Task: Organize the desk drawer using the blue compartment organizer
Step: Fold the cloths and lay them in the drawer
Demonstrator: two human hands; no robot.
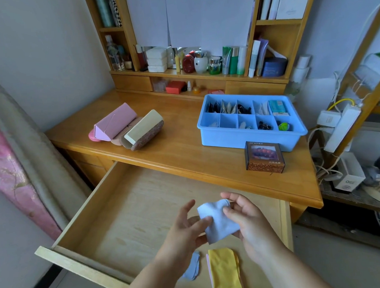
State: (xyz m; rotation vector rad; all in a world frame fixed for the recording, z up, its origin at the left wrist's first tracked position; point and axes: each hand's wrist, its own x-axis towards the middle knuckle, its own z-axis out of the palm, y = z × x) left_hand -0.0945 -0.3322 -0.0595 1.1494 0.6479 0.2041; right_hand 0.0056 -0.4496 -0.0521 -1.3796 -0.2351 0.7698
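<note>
A wooden drawer (pixel 122 212) stands pulled out below the desk. Above its right half, my left hand (pixel 186 226) and my right hand (pixel 246 215) both pinch a small pale blue cloth (pixel 218 223). On the drawer floor under my arms lie another pale blue cloth (pixel 193 266) and a yellow cloth (pixel 225 270) resting on a pink one. The blue compartment organizer (pixel 247 137) sits on the desk at the right, with small items in several of its compartments.
A dark patterned box (pixel 264 157) stands in front of the organizer. Several glasses cases, pink (pixel 114 123) and beige (pixel 143 129), lie on the desk's left side. Shelves with bottles fill the back. A bed edge is at left, a cluttered rack at right.
</note>
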